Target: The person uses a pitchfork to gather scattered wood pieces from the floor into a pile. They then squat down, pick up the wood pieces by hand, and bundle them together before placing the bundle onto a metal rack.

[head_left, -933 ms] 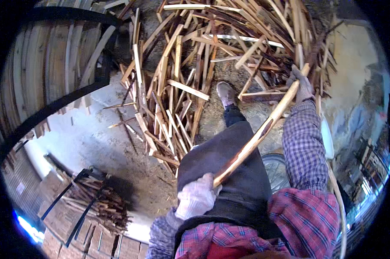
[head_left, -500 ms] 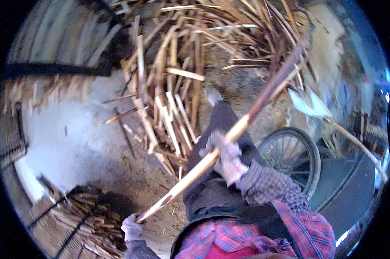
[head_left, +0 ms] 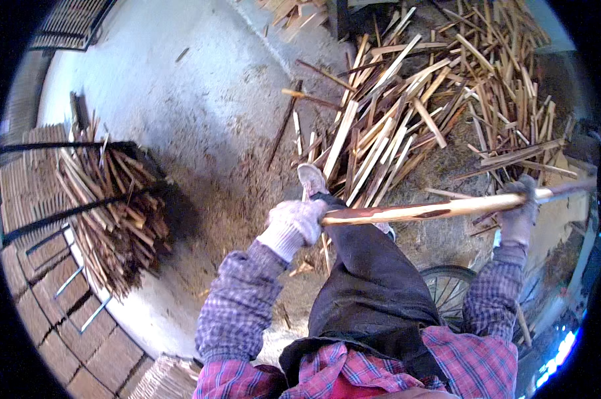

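Observation:
Both hands wear pale knitted gloves and grip one long wooden pole (head_left: 433, 210), which lies almost level across my body. My left hand (head_left: 295, 225) is closed around its near end, just above my raised knee. My right hand (head_left: 518, 211) is closed around it far to the right, and the pole's tip runs on past that hand toward the picture's rim. My shoe (head_left: 312, 179) rests at the edge of a big loose heap of split wood strips (head_left: 420, 106).
A bundle of thin sticks (head_left: 114, 206) lies in a black metal frame at the left, beside brick paving (head_left: 44, 299). A bicycle wheel (head_left: 450, 289) stands under my right arm. Pale concrete floor (head_left: 181, 86) with wood dust spreads ahead.
The pole has swung from a steep slant to nearly level. My left hand rose from low by my side to knee height, my right hand slid out to the right, and my view turned left.

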`<action>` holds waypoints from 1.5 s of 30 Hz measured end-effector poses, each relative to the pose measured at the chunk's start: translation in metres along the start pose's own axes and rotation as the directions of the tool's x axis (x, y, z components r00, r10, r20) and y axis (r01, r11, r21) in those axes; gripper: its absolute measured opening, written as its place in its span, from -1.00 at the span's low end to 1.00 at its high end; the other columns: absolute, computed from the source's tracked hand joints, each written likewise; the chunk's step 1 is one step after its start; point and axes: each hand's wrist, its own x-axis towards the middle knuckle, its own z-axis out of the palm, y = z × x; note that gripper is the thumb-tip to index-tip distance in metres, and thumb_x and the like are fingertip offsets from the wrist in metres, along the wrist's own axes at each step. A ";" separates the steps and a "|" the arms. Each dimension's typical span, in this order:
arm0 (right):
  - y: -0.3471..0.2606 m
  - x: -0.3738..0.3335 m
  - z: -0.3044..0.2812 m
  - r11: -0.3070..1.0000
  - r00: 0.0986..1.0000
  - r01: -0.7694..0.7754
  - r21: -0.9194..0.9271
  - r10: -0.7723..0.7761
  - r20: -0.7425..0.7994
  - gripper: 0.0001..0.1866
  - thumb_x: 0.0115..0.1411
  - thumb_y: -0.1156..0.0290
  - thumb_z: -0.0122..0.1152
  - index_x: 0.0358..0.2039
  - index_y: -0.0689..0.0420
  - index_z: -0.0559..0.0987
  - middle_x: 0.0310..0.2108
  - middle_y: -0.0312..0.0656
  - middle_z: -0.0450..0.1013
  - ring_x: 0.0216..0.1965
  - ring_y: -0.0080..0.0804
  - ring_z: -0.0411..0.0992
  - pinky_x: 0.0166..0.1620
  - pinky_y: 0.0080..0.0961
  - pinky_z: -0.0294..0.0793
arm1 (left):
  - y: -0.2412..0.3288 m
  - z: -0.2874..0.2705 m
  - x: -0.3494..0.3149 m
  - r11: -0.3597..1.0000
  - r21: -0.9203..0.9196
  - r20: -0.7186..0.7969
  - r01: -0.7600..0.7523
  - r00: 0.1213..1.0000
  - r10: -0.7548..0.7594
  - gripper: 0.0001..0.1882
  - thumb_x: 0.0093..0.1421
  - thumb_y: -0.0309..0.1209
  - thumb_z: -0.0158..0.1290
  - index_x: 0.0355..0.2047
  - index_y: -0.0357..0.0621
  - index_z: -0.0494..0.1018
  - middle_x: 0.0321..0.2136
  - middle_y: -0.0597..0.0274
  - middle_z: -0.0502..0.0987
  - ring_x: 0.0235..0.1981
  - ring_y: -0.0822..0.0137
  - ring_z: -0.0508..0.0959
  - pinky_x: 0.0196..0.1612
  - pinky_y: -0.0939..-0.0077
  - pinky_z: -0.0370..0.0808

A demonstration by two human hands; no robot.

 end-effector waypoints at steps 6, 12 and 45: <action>0.100 0.013 0.036 0.970 0.957 -0.232 -0.073 0.214 -0.196 -0.75 -0.09 0.19 0.28 -0.55 0.01 0.40 -0.59 -0.32 0.37 -0.57 -0.43 0.36 -0.44 -0.44 0.41 | -0.057 -0.056 -0.049 0.999 -0.022 0.231 -0.032 0.972 0.036 -0.74 -0.02 -0.14 0.01 -0.32 0.10 0.44 -0.45 0.14 0.53 -0.37 0.11 0.54 -0.34 0.24 0.45; 0.106 -0.024 0.065 0.966 0.911 -0.188 -0.176 0.104 -0.398 -0.79 -0.07 0.25 0.22 -0.54 0.02 0.38 -0.70 -0.30 0.30 -0.69 -0.36 0.31 -0.57 -0.42 0.37 | -0.052 -0.062 -0.109 0.995 -0.097 0.307 -0.002 0.951 0.032 -0.69 -0.02 -0.13 0.01 -0.33 -0.03 0.39 -0.47 0.09 0.52 -0.39 0.09 0.54 -0.38 0.18 0.45; 0.285 -0.289 0.030 0.879 0.882 -0.256 0.402 0.382 -0.275 -0.85 -0.11 0.44 0.20 -0.54 0.20 0.42 -0.69 -0.14 0.34 -0.73 -0.28 0.33 -0.65 -0.37 0.40 | -0.169 0.172 -0.308 0.937 0.215 0.096 0.277 0.948 -0.302 -0.50 -0.23 0.04 0.16 -0.29 0.10 0.42 -0.42 0.14 0.53 -0.33 0.09 0.53 -0.28 0.29 0.45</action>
